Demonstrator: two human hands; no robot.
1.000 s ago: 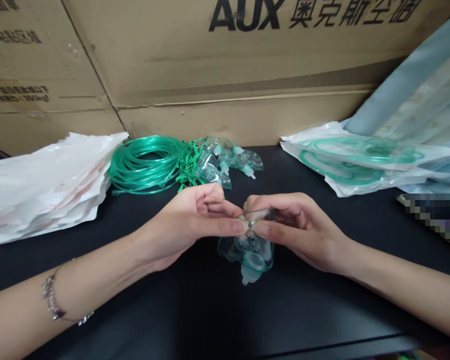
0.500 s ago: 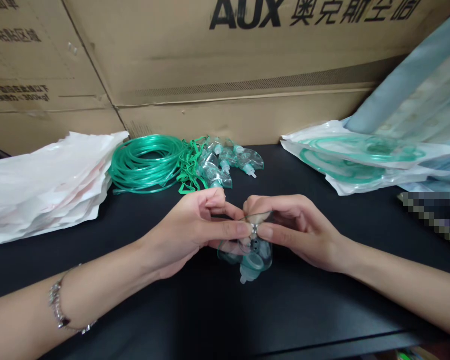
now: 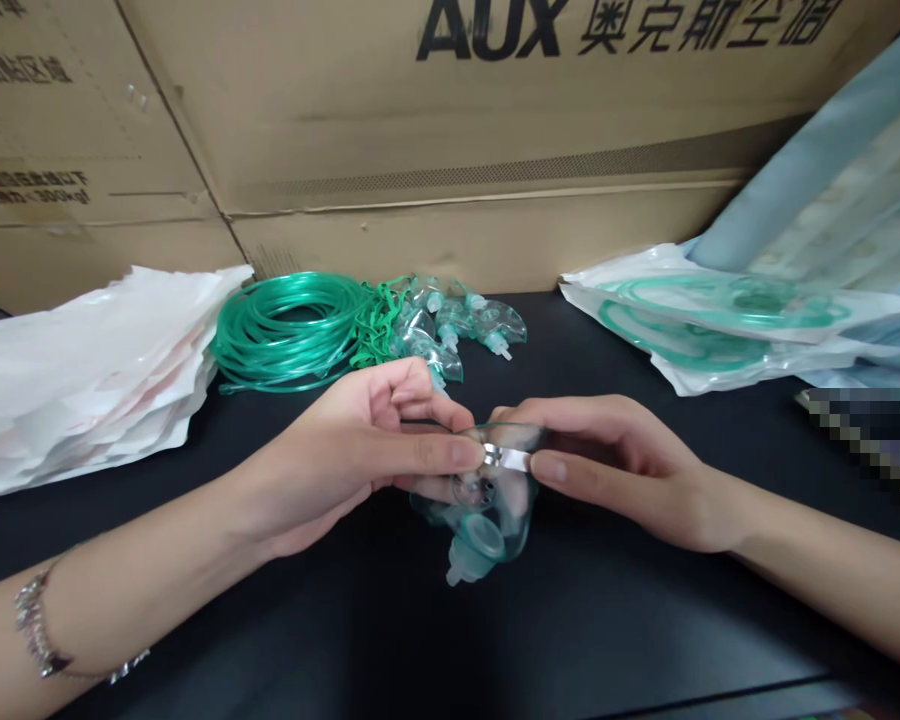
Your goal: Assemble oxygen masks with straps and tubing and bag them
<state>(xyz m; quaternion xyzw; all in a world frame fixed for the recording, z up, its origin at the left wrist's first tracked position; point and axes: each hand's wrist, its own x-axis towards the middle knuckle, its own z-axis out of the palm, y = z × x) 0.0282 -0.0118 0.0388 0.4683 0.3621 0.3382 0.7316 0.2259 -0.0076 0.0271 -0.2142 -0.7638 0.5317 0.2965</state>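
Between my two hands is a clear, green-tinted oxygen mask (image 3: 511, 515), its connector end pointing down and left toward me. A shiny metal nose clip (image 3: 510, 459) lies across its upper part. My left hand (image 3: 375, 440) is closed, thumb and fingers pinching the mask by the clip's left end. On the other side, my right hand (image 3: 637, 475) is closed too, its thumb at the clip's right end and its fingers behind the mask. Clear plastic shows in front of some left fingers. The fingertips behind the mask are partly hidden.
Beyond my hands lie a coil of green tubing (image 3: 292, 335), green elastic straps (image 3: 379, 325) and several more masks (image 3: 495, 322). White pouches (image 3: 82, 370) are stacked at left. Packaged tubing (image 3: 705, 315) lies at right, near a pixelated flat object (image 3: 870, 430). Cardboard boxes (image 3: 420, 130) stand behind.
My thumbs have drawn apart, so more of the metal nose clip shows between them. The mask's lower end has shifted left and slightly nearer to me. My left hand has moved left.
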